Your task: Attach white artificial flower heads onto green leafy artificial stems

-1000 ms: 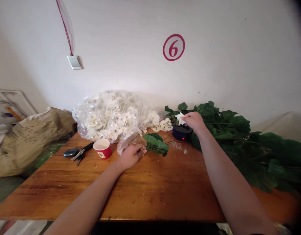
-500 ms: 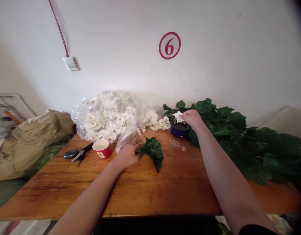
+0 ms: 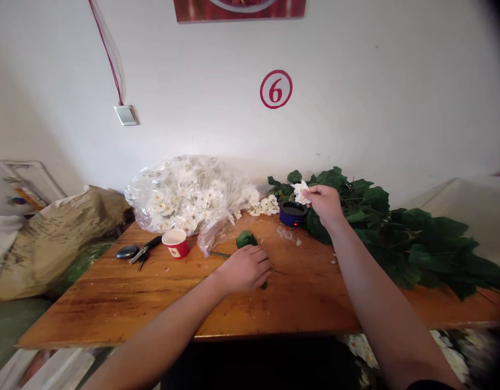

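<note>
My right hand [image 3: 325, 203] pinches a white artificial flower [image 3: 300, 192] between thumb and fingertips. The flower is just above a small round blue pot [image 3: 291, 218], which has a dark inside and a red light on its front. On the table, my left hand [image 3: 246, 268] lies over a green artificial leaf sprig [image 3: 245, 239] with its fingers curled round it. The hand hides most of the leaves; the stem shows to the left and thin ends stick out to the right.
A clear plastic bag of white flowers [image 3: 180, 195] stands by the wall, with loose blossoms [image 3: 268, 205] beside it. A red paper cup [image 3: 177, 249] and keys with a fob [image 3: 128, 252] are at left. Green leaf branches [image 3: 416, 244] cover the table's [image 3: 310, 303] right side.
My right hand has lifted the white flower up from the blue pot. My left hand has moved right, from the sprig's stem onto its leaves. The view has tilted up slightly.
</note>
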